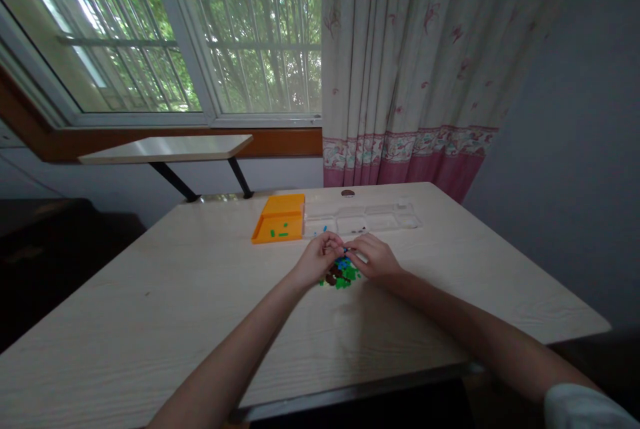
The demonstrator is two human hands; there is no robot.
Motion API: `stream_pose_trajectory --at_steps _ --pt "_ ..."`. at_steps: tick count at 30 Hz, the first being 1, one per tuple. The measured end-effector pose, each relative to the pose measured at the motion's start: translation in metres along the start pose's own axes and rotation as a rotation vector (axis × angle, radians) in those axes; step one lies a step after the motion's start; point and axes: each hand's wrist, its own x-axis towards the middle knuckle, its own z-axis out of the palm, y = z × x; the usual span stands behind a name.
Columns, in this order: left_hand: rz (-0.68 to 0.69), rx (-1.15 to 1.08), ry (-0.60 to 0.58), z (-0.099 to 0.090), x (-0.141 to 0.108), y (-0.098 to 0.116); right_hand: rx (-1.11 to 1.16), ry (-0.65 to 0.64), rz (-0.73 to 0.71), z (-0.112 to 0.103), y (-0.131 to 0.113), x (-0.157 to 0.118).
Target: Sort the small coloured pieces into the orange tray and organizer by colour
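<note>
Right, held both hands close together, low over the bench (200,295), just above a small heap of pieces (343,275). Brought the left hand (319,259) and the right hand (374,257) nearly fingertip to fingertip. Pinched a tiny dark blue piece (345,250) between them, with each grip almost closed on it. Could not tell its shape, being so small and partly hidden by fingers. Saw green, brown and blue bits all mixed up in the heap, right under the hands.

Spotted an orange tray (285,204) past the left hand, with a few green bits (283,234) in its near part. Found a clear tray (383,218) right beside it, stretched out behind the hands, with some little blue and dark bits inside. Noticed a brown roundish thing (348,193) near the far edge. Saw a flowery curtain (410,69) and a window (250,29) with bars beyond the bench.
</note>
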Motion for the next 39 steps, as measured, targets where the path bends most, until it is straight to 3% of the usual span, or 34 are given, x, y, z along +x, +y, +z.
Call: stream_pose_trajectory --at_steps 7,13,18,24,30,36,39 --pt "0.002 -0.022 -0.032 0.002 -0.005 0.001 0.043 0.006 -0.062 0.001 0.005 -0.002" --pt "-0.036 0.017 -0.015 0.001 -0.005 0.005 0.067 0.082 -0.016 -0.003 0.006 0.000" --pt "0.025 0.075 0.045 -0.002 -0.003 0.000 0.068 0.122 0.045 -0.008 0.006 0.001" --pt "-0.023 0.086 0.094 0.003 -0.008 0.004 0.079 0.099 0.041 -0.006 0.007 0.000" --pt "-0.092 0.090 0.058 0.004 -0.010 0.009 0.100 0.088 0.028 -0.006 0.006 0.000" --pt "-0.052 0.206 0.056 0.006 -0.011 0.008 0.116 0.085 0.035 -0.006 0.005 0.000" --pt "0.054 0.347 0.099 0.005 -0.011 0.012 0.115 0.070 0.043 -0.007 0.005 0.001"
